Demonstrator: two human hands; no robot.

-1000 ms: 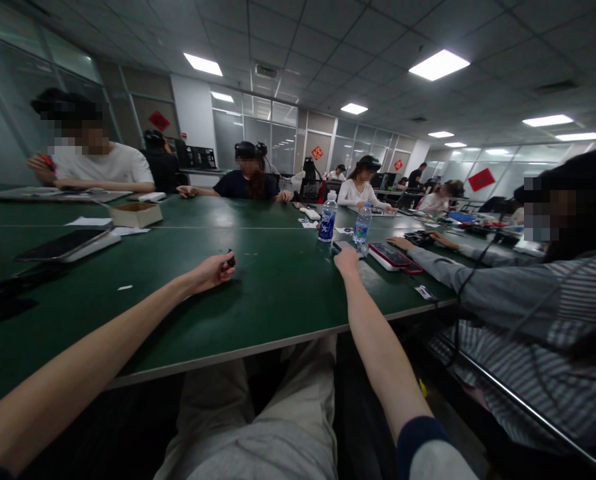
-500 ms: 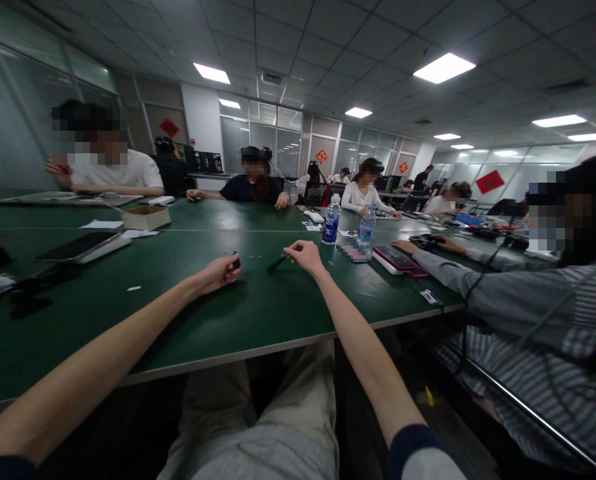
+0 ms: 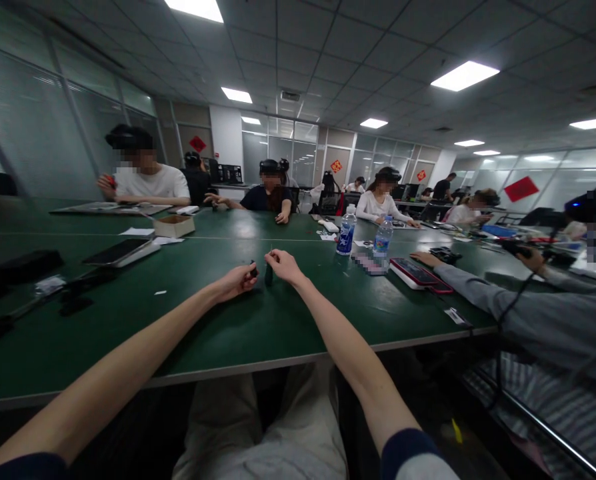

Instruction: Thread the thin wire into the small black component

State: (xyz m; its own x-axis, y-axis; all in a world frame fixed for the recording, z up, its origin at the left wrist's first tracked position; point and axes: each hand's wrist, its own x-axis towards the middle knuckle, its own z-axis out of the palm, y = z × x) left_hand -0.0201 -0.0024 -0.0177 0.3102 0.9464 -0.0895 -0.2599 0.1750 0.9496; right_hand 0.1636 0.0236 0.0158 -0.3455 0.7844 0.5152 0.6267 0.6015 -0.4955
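**Dark cylinder (image 3: 269,275) rising nearly upright over the green bench (image 3: 103,340)**

You are working at the near edge of the bench, with both forearms reaching forward and converging at the centre of the view. The cylinder is standing between your hands, closer to the right one. Your left hand (image 3: 235,281) is closed, with its curled fingers gripping a small black piece (image 3: 253,270) at the fingertips. Your right hand (image 3: 284,265) is reaching down over the top of the cylinder, but you cannot tell whether it is gripping it. Bringing the hands this close is probably keeping both small items together in a narrow working space.

Two water bottles (image 3: 346,235) are standing beyond your right hand, and a phone in a red case (image 3: 418,275) is lying further right. A co-worker's grey sleeve (image 3: 478,293) is extending across the bench from the right. The fingers are hiding part of the black piece, and the cylinder's base and exact kind are too small to make out. A pixelated patch (image 3: 369,263) is obscuring whatever is lying beside the bottles.
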